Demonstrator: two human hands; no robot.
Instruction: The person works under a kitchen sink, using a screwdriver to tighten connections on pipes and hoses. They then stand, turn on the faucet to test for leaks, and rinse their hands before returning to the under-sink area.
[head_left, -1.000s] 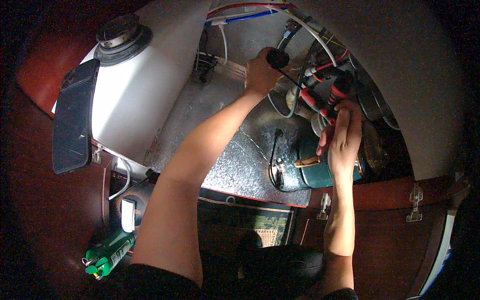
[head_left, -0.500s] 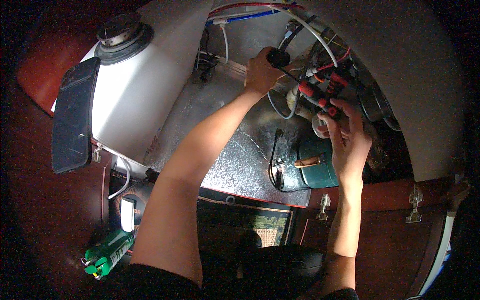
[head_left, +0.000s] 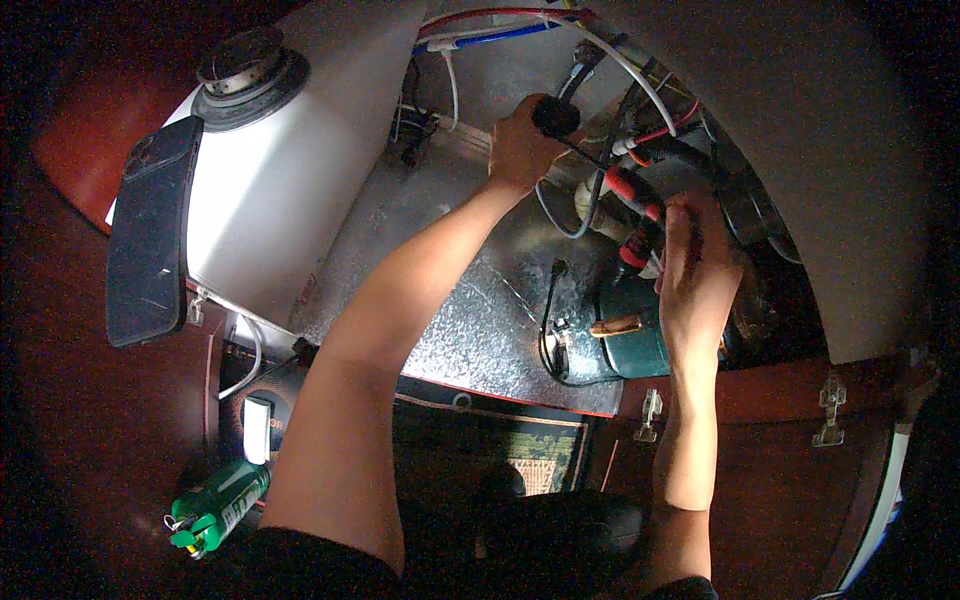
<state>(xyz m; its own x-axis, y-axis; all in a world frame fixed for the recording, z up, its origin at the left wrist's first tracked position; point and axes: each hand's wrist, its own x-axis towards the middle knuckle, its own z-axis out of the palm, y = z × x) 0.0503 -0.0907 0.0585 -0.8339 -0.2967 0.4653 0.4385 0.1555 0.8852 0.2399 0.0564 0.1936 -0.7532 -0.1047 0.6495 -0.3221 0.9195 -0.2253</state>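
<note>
My left hand (head_left: pixel 520 145) is closed on a round black piece (head_left: pixel 555 117) among hoses at the cabinet's back. A thin dark line runs from it toward a red-and-black tool handle (head_left: pixel 630 192). My right hand (head_left: pixel 700 262) is closed on a second red-and-black tool handle (head_left: pixel 633 252), pointing down-left, just under the first; its working end is hidden. Beside them are a pale plastic pipe (head_left: pixel 590 203) and a grey looped hose (head_left: pixel 572 232). A teal cylinder (head_left: pixel 632 352) with a copper-coloured fitting (head_left: pixel 618 326) lies below.
A white tank (head_left: pixel 265 200) with a round metal collar (head_left: pixel 245 75) stands left, beside a propped black phone (head_left: pixel 150 240). A green bottle-like canister (head_left: pixel 220 505) lies lower left. The cabinet has a metallic floor (head_left: pixel 450 330), red, white and blue lines above, and hinged wooden doors (head_left: pixel 760 480).
My right hand has shifted slightly right, and the red-and-black handle by it has swung from upright down to pointing lower left. My left hand has stayed in place.
</note>
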